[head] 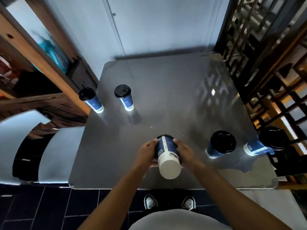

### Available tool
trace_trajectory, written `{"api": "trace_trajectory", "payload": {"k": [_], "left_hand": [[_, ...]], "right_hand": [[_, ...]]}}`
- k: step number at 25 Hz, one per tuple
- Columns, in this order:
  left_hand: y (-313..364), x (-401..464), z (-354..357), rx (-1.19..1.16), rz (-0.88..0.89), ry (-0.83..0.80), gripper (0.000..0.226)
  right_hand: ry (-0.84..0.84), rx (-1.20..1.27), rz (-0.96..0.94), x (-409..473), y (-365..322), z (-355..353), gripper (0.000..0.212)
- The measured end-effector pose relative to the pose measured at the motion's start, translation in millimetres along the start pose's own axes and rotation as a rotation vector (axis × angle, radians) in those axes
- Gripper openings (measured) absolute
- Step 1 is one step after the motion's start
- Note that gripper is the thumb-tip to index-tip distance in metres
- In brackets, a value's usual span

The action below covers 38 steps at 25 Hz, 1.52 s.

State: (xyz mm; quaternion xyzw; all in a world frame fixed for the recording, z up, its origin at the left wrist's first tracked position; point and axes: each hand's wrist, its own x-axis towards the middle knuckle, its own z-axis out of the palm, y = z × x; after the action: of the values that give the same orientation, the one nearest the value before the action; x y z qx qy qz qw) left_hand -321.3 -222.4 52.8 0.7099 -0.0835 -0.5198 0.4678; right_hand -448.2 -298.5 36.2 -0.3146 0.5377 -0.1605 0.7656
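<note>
Two-handed grip: left hand (146, 151) and right hand (185, 152) curl round the blue paper cup (167, 149), lower centre of frame, just above the glossy grey desk (166, 83). It's tipped, with its round white base toward us and its black lid (162, 136) pointing away. Looks like mid-placement, so next it needs righting and a gentle set-down. Two matching cups (123, 97) stand at left, two more cups (221, 144) at right.

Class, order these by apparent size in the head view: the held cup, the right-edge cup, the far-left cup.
1. Held cup and right-edge cup: about alike, so unranked.
2. Far-left cup: smallest, though it stands farthest from the camera, so unsure.
</note>
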Motion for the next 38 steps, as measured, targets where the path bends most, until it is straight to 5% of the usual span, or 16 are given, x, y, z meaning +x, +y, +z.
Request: {"api": "trace_trajectory", "payload": {"k": [19, 25, 30, 36, 38], "left_hand": [[11.2, 12.1, -14.2, -0.096, -0.04, -0.01, 0.023], [12.1, -8.2, -20.7, -0.107, -0.037, -0.331, 0.06], [10.3, -16.9, -25.3, 0.192, 0.304, -0.258, 0.097], [2.2, -25.3, -31.3, 0.769, 0.617, -0.135, 0.113], [3.1, -28.6, -28.4, 0.917, 0.648, -0.035, 0.098]], "right_hand": [[0.067, -0.089, -0.003, 0.3, -3.1, 21.4, 0.031], [0.049, -0.065, -0.078, -4.8, -0.4, 21.0, 0.027], [-0.116, -0.055, -0.26, -11.0, -6.2, 13.1, 0.024], [-0.077, -0.325, -0.247, -20.9, -40.1, 7.2, 0.041], [-0.128, -0.48, -0.298, -24.7, -46.0, 17.7, 0.041]]}}
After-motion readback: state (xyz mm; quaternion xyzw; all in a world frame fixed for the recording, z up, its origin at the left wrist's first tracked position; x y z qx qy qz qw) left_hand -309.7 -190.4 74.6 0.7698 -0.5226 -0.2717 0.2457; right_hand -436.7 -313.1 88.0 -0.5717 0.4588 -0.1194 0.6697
